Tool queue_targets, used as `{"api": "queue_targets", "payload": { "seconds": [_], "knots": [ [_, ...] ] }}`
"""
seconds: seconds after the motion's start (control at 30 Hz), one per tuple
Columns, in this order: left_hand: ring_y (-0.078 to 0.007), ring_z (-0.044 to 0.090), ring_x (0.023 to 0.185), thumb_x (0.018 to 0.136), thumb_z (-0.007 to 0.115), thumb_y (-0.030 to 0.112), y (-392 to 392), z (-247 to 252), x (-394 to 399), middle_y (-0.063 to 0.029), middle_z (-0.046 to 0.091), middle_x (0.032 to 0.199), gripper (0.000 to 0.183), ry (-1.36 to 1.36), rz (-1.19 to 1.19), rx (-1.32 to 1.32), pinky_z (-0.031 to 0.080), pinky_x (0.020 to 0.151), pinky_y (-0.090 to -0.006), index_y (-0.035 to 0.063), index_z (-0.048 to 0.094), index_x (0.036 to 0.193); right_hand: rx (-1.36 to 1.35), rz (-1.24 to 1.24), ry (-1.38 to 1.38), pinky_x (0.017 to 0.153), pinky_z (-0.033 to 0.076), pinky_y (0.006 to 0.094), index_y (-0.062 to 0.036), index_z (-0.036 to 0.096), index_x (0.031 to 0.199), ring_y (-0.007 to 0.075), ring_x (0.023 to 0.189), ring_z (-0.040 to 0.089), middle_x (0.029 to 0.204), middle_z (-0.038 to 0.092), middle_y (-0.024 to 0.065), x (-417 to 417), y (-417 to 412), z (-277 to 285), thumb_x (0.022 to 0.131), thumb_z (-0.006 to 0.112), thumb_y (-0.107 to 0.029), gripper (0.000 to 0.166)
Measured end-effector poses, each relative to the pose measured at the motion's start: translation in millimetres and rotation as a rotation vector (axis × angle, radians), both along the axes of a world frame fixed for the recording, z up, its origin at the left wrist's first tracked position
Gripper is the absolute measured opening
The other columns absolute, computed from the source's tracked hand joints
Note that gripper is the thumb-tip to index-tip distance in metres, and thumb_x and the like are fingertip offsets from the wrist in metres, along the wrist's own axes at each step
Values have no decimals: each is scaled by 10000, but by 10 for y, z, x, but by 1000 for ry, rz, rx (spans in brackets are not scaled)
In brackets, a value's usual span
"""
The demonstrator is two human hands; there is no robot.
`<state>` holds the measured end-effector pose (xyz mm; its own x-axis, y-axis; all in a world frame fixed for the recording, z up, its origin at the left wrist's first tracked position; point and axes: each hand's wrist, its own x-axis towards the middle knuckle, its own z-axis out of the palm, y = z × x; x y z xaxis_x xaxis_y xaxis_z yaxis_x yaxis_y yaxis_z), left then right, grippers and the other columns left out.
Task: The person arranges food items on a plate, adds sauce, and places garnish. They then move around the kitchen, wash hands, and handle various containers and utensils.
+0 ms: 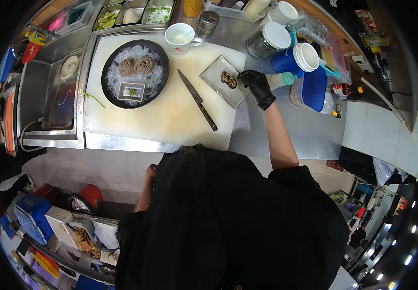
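Observation:
My right hand [256, 87], in a black glove, is over the right edge of a grey rectangular plate [223, 95]; its fingertips are beside dark, sesame-flecked food pieces [229, 79], and whether they pinch anything is unclear. My left hand [151, 172], bare, hangs low by my side, mostly hidden by my body. A kitchen knife [197, 98] lies on the white cutting board [158, 127]. Left of it, a round black plate [165, 72] holds crushed ice, two nests of brownish noodles [144, 64] and a small square dish [122, 95] with green garnish.
A white mug [180, 42] and a metal-topped shaker [207, 24] stand behind the board. Trays of lime wedges [108, 20] and chopped greens are at the back left, beside a steel sink [31, 94]. White-lidded jars [276, 35], a squeeze bottle [277, 81] and a blue container [314, 90] crowd the right.

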<state>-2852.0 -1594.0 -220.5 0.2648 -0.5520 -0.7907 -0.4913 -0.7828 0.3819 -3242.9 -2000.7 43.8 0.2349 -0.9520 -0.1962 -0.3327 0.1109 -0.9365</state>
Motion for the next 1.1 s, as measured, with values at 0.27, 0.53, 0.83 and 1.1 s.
{"api": "queue_targets", "payload": {
  "seconds": [0.27,0.53,0.83,1.1],
  "knots": [
    [-313,629,919,773,619,321,-97,-130,-24,-163,659,947,306,-23,-43,-77,498,792,-376,97,659,979,-368,204,701,692,478,369,-26,647,861,292,749,605,834,638,135,186,37,81,721,627,-116,168],
    [-308,624,936,776,619,338,-113,-23,-56,-160,654,974,319,-4,-18,-10,494,799,-373,97,658,981,-479,188,595,719,478,370,-24,646,877,327,798,603,858,623,159,131,131,80,745,612,-143,181],
    [-312,619,950,777,609,331,-164,137,-49,-160,653,983,309,6,-11,-12,492,809,-378,114,661,991,-350,144,592,728,480,406,-92,662,855,334,810,606,875,632,147,134,-6,111,745,577,-251,211],
    [-320,617,951,799,589,346,-208,170,-76,-163,653,980,311,-17,-36,-25,491,818,-383,114,660,993,-340,238,794,714,471,398,-75,649,835,329,802,589,843,614,144,211,31,167,747,567,-214,184]
  ]
}}
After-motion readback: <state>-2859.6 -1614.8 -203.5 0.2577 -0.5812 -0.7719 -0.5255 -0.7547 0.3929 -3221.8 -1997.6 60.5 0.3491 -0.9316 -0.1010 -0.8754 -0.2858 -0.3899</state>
